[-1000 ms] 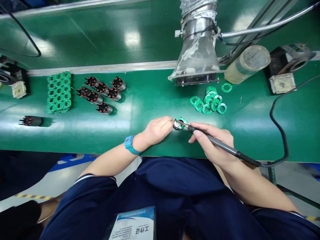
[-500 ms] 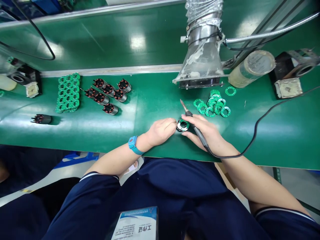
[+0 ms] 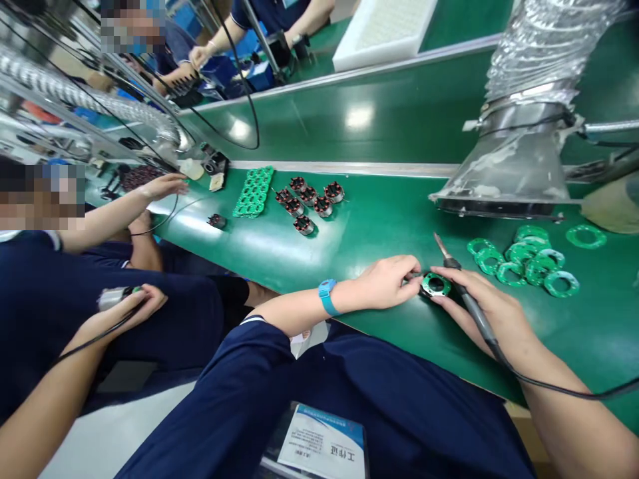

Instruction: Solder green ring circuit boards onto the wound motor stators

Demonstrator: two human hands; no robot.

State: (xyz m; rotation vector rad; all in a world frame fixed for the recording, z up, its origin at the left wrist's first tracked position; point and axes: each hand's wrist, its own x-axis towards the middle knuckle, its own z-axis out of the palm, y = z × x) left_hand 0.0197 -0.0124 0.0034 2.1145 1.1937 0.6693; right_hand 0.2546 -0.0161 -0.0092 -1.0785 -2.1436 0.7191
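Note:
A motor stator (image 3: 424, 293) with a green ring circuit board (image 3: 436, 285) on top stands on the bench between my hands. My left hand (image 3: 392, 283) is closed at its left side, the bent fingertips touching the rim; the exact grip is partly hidden. In my right hand (image 3: 494, 309) lies a soldering iron (image 3: 476, 316), its bare tip pointing up and away to the left. The right thumb and forefinger also reach the stator's right side. Loose green ring boards (image 3: 529, 256) lie in a pile beyond my right hand.
A fume extraction hood (image 3: 509, 159) hangs behind the ring boards. Several stators (image 3: 309, 199) and a stacked green board panel (image 3: 253, 193) stand to the left. A co-worker's arm (image 3: 120, 209) reaches over the bench at far left. The iron's cable (image 3: 559, 391) crosses my right forearm.
My view has swung left, bringing co-workers into sight and shifting the bench things rightward in the picture. My hands stay at the stator, and the iron remains in my right hand.

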